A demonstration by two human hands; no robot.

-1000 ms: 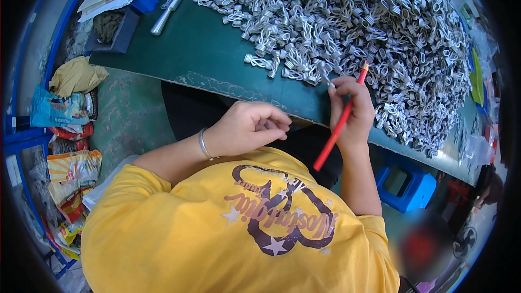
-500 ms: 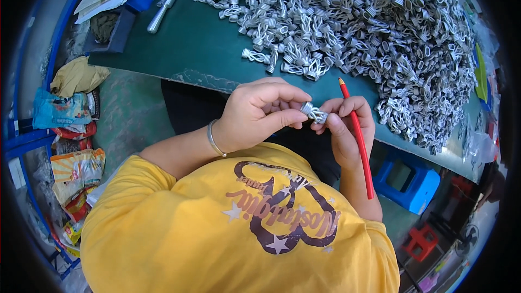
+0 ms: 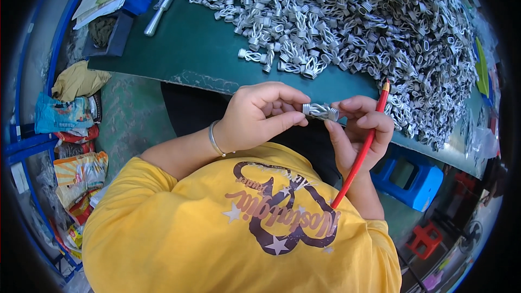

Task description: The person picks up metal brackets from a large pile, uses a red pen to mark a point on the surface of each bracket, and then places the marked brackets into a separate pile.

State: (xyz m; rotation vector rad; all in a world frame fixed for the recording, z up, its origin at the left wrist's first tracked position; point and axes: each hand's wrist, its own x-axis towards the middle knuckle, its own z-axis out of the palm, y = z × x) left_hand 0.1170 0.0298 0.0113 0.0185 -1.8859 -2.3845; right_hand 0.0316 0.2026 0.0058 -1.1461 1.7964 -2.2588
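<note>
Holding one small ribbed metal fitting (image 3: 320, 111) between both hands, you have your left hand (image 3: 260, 116) pinching its near end, while your right hand (image 3: 361, 130) supports the far end and also grips a red pencil (image 3: 361, 146). By my reckoning, nearly everything remains: a huge heap of fittings (image 3: 358, 27) covers the green desk (image 3: 190, 54). Snack bags (image 3: 70, 125) clutter the floor; a blue stool (image 3: 407, 176) stands right.
</note>
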